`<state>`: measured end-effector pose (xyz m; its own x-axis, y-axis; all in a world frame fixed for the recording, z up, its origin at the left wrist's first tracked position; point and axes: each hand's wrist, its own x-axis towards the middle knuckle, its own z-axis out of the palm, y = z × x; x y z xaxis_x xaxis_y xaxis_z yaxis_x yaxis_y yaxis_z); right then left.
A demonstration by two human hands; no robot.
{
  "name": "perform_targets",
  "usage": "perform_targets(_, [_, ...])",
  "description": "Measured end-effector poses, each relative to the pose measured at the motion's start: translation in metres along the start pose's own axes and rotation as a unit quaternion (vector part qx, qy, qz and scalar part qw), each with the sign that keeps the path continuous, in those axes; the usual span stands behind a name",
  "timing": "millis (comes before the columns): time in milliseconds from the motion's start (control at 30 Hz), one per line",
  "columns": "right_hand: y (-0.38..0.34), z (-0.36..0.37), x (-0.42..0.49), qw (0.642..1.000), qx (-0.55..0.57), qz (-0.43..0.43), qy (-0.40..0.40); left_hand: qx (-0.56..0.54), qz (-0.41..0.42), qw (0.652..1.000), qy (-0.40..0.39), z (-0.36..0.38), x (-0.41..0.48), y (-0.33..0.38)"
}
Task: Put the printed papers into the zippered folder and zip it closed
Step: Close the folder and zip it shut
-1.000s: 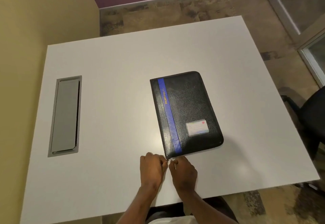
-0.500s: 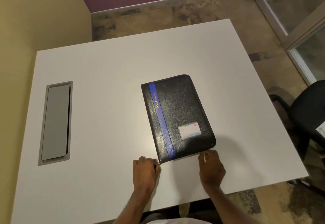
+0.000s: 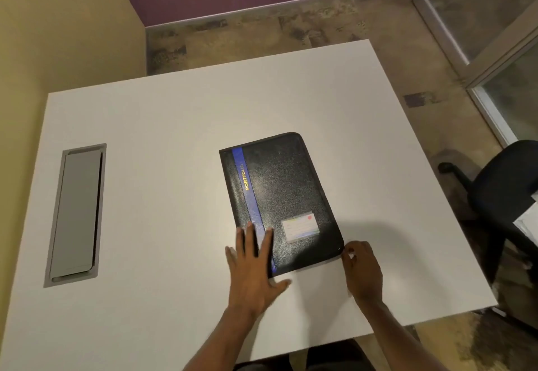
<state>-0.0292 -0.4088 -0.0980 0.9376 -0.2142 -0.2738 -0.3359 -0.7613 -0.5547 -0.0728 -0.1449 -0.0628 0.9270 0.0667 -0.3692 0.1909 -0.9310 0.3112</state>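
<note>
A black zippered folder [image 3: 283,190] with a blue stripe, gold lettering and a small card window lies closed and flat on the white table [image 3: 174,126]. My left hand [image 3: 253,268] presses flat on its near left corner, fingers straight and spread over the stripe. My right hand [image 3: 361,268] is at the near right corner, its fingertips pinching at the folder's edge where the zip runs; the zip pull itself is too small to make out. Some white paper [image 3: 528,222] shows at the right edge of the view, on the chair.
A grey cable hatch [image 3: 76,213] is set into the table at the left. A black office chair [image 3: 506,195] stands at the right of the table. Glass door frames lie beyond it, and a yellow wall runs along the left.
My right hand has slid along the folder's near edge from the left corner to the right corner. My left hand has opened from a fist and laid itself flat on the cover.
</note>
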Motion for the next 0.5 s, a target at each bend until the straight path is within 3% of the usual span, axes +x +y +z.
perform_targets(133, [0.007, -0.008, 0.008, 0.998, -0.010, -0.033, -0.042, 0.033, 0.014, 0.997, -0.061, 0.002, 0.043, 0.034])
perform_targets(333, [0.015, -0.016, 0.023, 0.994, -0.008, -0.070, -0.087, 0.003, -0.045, 0.993, -0.106, -0.029, 0.127, 0.056])
perform_targets(500, [0.017, -0.019, 0.037, 0.996, 0.038, -0.055, -0.060, 0.038, -0.060, 0.984, -0.161, -0.040, 0.151, 0.058])
